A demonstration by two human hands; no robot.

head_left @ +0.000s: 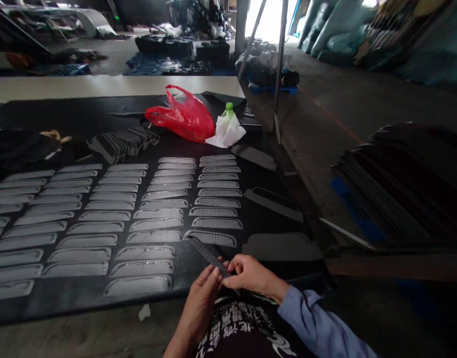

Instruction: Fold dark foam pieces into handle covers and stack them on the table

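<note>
Here, hands [203,292] [253,275] pinch dark strip [209,255], apparently above near table edge [83,303]; floor [325,104] lies rightward.

A muted blue cloth sleeve [318,318], creased and gathered into soft folds near its end, covers the right forearm and stops just short of the bare right hand [253,276]. The left hand [203,292] and visible forearm are bare. The torso wears a black garment [253,345] printed with bold white Chinese characters [234,320] and a curved white swoosh-like emblem [283,348].
</note>
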